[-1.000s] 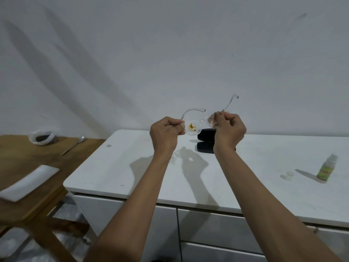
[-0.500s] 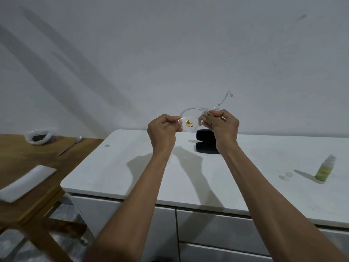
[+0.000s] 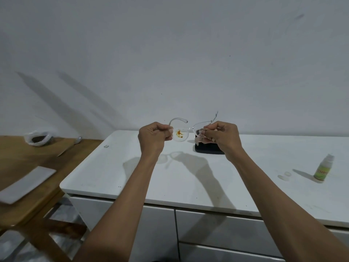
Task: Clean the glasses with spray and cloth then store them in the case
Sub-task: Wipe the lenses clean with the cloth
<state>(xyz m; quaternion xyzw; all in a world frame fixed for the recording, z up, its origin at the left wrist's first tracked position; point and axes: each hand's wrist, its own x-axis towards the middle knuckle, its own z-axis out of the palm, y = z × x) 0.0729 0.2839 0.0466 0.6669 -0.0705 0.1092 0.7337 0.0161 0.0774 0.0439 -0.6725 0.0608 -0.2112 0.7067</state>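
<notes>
- Both hands are up above the white counter [image 3: 188, 178], with the clear-framed glasses [image 3: 182, 136] held in the air between them.
- Left hand [image 3: 154, 137]: its fingers [image 3: 166, 129] are curled tight, pinching the frame at the left lens's outer edge, and one temple arm curves up just above those knuckles.
- That left lens sits just right of the left fingers and has an orange-brown smear in its middle.
- Right hand [image 3: 222, 138]: fingers bent round a small pale cloth [image 3: 200, 138], pressing it against the right lens; the other temple arm pokes up above them.
- The black case [image 3: 208, 149] lies on the counter right below and behind the right fingers, partly hidden by the hand.
- Well off to the right of the right fingers, a small spray bottle [image 3: 323, 168] with a green label stands upright, a little clear cap [image 3: 284, 176] just beside it.
</notes>
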